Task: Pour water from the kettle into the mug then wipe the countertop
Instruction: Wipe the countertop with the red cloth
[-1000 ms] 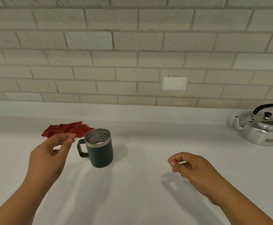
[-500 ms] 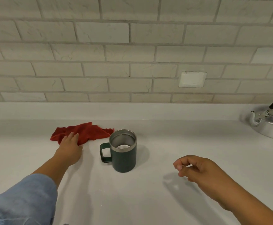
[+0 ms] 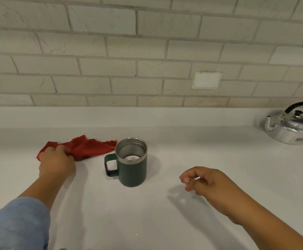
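Note:
A dark green mug (image 3: 131,165) with a steel rim stands upright mid-counter, handle to the left, with liquid showing inside. Just left of it lies a crumpled red cloth (image 3: 87,147). My left hand (image 3: 56,163) rests on the cloth's left end, fingers curled into the fabric. My right hand (image 3: 206,181) hovers over the white countertop (image 3: 201,150) to the right of the mug, fingers loosely curled, holding nothing. A silver kettle (image 3: 289,127) with a black handle sits at the far right, near the wall.
A pale brick-tile wall with a white blank cover plate (image 3: 206,80) runs behind the counter above a low white upstand (image 3: 129,116). A dark object shows at the right frame edge beside the kettle.
My left hand reached forward from beside the mug onto the red cloth and closed its fingers on it. The view shifted left. My right hand stayed about where it was.

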{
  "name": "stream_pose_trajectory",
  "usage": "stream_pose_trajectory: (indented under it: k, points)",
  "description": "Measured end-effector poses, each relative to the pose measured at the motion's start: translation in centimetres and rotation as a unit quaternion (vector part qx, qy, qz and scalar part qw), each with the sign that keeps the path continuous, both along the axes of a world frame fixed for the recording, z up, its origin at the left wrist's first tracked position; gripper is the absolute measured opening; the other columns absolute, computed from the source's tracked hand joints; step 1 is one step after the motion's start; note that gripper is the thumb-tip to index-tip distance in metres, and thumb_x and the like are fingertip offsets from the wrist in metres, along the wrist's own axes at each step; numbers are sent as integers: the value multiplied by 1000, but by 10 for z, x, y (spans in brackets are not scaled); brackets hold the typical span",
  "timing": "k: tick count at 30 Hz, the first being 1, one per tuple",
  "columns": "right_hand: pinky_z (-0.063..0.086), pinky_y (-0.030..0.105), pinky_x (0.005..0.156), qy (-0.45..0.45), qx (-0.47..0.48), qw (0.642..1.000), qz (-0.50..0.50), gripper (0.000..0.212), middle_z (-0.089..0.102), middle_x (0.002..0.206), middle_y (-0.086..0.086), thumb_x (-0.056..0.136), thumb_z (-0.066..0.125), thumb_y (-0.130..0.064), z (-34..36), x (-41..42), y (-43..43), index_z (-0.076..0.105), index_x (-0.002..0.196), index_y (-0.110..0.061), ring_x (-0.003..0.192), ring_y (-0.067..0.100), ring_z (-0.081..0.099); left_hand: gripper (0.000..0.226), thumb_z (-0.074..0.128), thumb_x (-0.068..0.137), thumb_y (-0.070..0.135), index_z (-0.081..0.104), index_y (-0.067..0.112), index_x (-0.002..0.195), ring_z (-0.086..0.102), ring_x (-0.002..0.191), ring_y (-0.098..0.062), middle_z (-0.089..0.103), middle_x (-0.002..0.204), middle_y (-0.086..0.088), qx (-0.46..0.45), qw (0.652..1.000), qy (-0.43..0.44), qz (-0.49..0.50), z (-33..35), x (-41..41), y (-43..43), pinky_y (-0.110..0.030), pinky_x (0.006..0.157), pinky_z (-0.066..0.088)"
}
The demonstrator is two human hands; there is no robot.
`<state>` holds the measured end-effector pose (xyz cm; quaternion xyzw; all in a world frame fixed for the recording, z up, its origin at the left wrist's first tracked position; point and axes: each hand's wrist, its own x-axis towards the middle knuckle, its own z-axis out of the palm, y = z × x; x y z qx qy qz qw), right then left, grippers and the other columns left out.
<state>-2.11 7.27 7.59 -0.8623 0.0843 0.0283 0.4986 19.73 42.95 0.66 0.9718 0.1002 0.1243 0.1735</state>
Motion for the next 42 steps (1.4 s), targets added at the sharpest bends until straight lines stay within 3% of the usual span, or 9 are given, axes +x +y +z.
stream_pose_trajectory:
  k: [3,7,11,14,22,27,30,33,42]
  points:
    - [51,52,85,-1,2,1000,0,10,72,90,-8,83,60,-43,2,-2,3,70,84,-40,95,41,60,26,45,84,7,55,12,107,56,85,-43,58,95,-25,-217,973,-72,26,16,-7,4,-45,75,48]
    - [50,50,88,-5,5,1000,3,10,72,92,-10,83,60,-43,7,-4,10,70,83,-41,94,33,64,33,37,85,-2,53,24,97,65,61,-31,59,80,-19,-529,847,-52,-2,50,-29,14,-41,66,60]
    - [51,52,86,-20,25,999,22,11,72,92,-11,82,60,-44,17,-6,18,70,85,-40,95,40,62,29,41,81,8,66,20,72,66,72,-25,64,81,-13,-611,784,-42,-102,87,-62,20,-27,52,58]
    - [53,48,88,-41,26,998,39,12,72,92,-11,83,60,-44,26,-8,27,70,86,-39,90,25,67,5,72,73,25,69,21,74,69,71,-18,70,73,-3,-583,789,-46,-188,106,-87,18,-24,55,57]
    - [42,15,93,-235,57,960,144,18,65,116,-17,88,61,-29,46,-30,54,73,102,-31,116,5,56,37,79,54,15,67,25,87,66,67,-17,69,74,3,-495,801,6,-338,143,-158,-56,-24,57,57]
    - [32,44,111,-353,-109,912,178,70,9,156,-19,77,72,-41,35,-40,52,38,139,-41,145,19,11,34,71,64,21,63,17,96,67,71,-25,69,85,-11,-562,730,101,-374,142,-197,-124,-30,62,58]
    - [46,34,101,-368,-134,910,133,72,9,155,-19,80,70,-33,29,-45,39,32,141,-43,140,18,23,34,62,74,12,58,4,107,63,83,-35,63,96,-30,-609,671,183,-382,137,-211,-156,-38,72,57]
    - [47,22,97,-385,-109,911,94,63,26,146,-17,82,58,-14,19,-52,14,40,136,-40,133,14,35,39,61,72,13,58,5,110,65,83,-30,65,95,-23,-629,650,205,-373,135,-217,-181,-36,72,57]
    - [53,20,74,-281,20,953,-111,43,65,105,-15,86,56,-2,5,-80,-135,62,106,-40,89,10,67,23,62,84,23,65,36,103,62,107,-6,69,110,14,-488,764,183,-379,106,-222,-260,-36,88,51]
